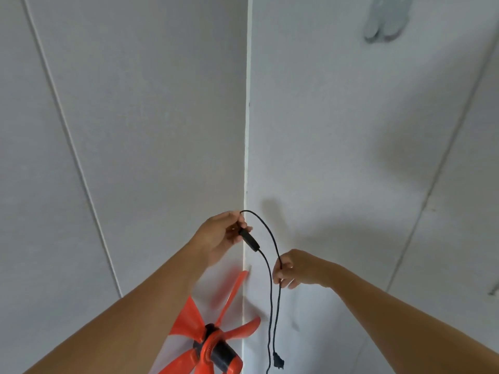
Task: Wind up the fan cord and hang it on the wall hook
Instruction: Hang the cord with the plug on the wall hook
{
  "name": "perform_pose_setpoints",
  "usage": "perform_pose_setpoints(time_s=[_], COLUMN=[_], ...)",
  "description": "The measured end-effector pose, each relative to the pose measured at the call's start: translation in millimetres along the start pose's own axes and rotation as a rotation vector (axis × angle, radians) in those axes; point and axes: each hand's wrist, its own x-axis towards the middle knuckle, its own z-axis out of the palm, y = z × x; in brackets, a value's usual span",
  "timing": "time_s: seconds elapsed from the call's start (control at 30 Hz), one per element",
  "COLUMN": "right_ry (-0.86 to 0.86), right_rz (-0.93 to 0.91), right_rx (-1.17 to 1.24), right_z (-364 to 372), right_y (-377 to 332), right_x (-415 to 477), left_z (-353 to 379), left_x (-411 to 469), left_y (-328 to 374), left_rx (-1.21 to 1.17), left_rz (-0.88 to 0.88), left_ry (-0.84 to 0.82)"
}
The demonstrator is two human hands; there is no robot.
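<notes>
A thin black fan cord (pixel 270 233) arcs between my two hands in front of a white wall corner. My left hand (pixel 221 234) pinches the cord at its black inline switch block (pixel 249 240). My right hand (pixel 290 268), lower and to the right, is closed around the other strand. Both strands hang down from there, and one ends in a small black plug (pixel 278 363). The orange fan (pixel 213 344) with its black motor sits at the bottom, under my left forearm. A grey metal wall hook (pixel 386 18) is blurred at the top right.
Two white wall panels meet at a vertical corner seam (pixel 247 130). Thin panel joints run diagonally on both sides. A small grey fitting (pixel 494 288) shows at the right edge.
</notes>
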Motion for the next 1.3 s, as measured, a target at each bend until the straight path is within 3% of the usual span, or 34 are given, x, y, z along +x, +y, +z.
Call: perform_pose_setpoints(time_s=[0.13, 0.27, 0.37, 0.57, 0.7, 0.83, 1.03, 1.13, 1.2, 1.3], right_ry=[0.002, 0.101, 0.211, 0.327, 0.379, 0.376, 0.348, 0.361, 0.378, 0.415], right_rz=[0.041, -0.029, -0.128, -0.24, -0.299, -0.305, -0.221, -0.176, -0.159, -0.209], right_rx=[-0.013, -0.011, 0.01, -0.034, -0.018, 0.112, 0.18, 0.182, 0.166, 0.129], right_z=[-9, -26, -46, -84, -105, -120, -123, -124, -126, -131], right_y=[-2, -17, -38, -85, -107, -113, -98, -94, -95, -103], right_x=[-4, -3, -2, -9, -16, -21, -25, -27, -31, -36], left_z=[-5, -5, 8, 44, 65, 78, 85, 84, 80, 75], left_x=[3, 0, 1, 9, 18, 23, 27, 28, 28, 24], left_y=[15, 20, 28, 54, 79, 108, 155, 174, 177, 173], left_rx=[-0.001, 0.532, 0.748, 0.807, 0.852, 0.734, 0.048, -0.162, -0.128, 0.199], left_rz=[-0.002, -0.061, -0.055, -0.021, 0.11, 0.231, 0.235, 0.282, 0.288, 0.251], left_ry=[0.055, 0.037, 0.011, -0.016, -0.005, 0.047, 0.091, 0.125, 0.17, 0.211])
